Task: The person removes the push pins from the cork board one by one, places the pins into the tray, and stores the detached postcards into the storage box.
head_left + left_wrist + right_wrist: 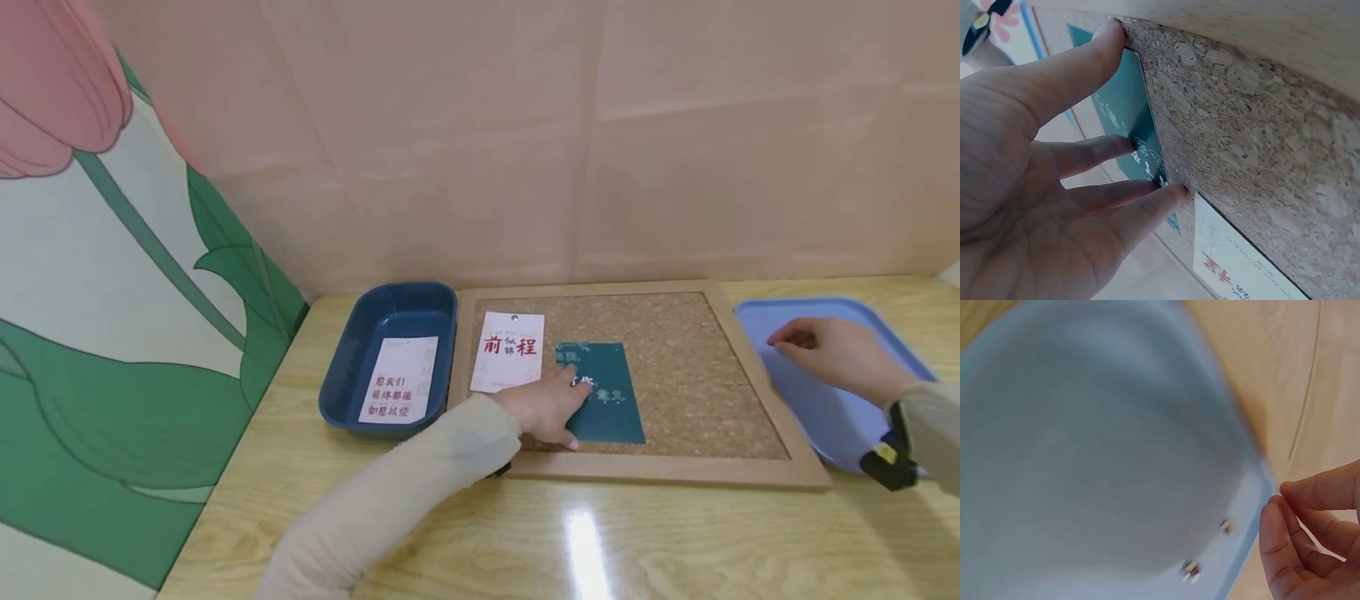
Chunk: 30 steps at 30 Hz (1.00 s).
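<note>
Currently the left hand [551,408], fingers spread, is resting on the teal card [613,421], lying lengthwise away from the person on the corkboard [690,375], left of the right hand [843,354], its fingertips together.

Backdrop sheet [487,150]: pinkish beige, lightly creased, behind the tabletop [480,533]. Tabletop: pale yellowish wood grain; one bright light reflection [587,554] in the near part. Mural [45,250], left side: pink flower [63,75], green stem [150,239], broad green leaves [112,425] with darker outlines, pale ground.
</note>
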{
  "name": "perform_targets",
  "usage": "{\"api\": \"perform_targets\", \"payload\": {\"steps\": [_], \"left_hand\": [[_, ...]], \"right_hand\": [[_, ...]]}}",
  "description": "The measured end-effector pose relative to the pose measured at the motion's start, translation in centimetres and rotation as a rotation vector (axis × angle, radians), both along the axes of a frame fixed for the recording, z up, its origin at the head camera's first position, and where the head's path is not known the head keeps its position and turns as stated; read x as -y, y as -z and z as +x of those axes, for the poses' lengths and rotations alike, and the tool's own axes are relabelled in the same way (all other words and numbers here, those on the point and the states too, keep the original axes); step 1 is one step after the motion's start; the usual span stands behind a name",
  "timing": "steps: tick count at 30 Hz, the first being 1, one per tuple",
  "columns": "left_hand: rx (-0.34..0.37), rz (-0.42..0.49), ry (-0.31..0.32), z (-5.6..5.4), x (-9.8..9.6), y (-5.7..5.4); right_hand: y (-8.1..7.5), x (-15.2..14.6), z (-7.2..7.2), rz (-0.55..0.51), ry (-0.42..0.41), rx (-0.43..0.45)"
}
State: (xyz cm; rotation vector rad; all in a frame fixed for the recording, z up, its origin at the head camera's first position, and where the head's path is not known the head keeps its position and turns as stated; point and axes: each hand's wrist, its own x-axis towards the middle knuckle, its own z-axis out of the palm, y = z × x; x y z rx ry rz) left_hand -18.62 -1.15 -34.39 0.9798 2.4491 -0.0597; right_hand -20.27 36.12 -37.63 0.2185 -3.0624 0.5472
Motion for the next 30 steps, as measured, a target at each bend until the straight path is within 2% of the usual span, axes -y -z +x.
{"api": "perform_targets", "payload": {"steps": [10,16,23,30], "left_hand": [[-0.002,0.008,0.008,-0.1,0.1,0.2],[0.017,0.016,-0.008,0.1,0.2,0.1],[0.002,0.01,0.007,-0.1,0.2,0.2],[0.017,0.011,0.0,0.0,0.2,0.3]], "right_hand": [[-0.8,3.4,-1.3,0.003,-0.084,-0.072],[-0.9,4.9,-1.8,-0.013,-0.109,-0.057],[-1.2,6.5,-2.1,-0.016,-0.122,-0.051],[-1.0,7.8,-2.4,-0.043,-0.136,-0.048]]}}
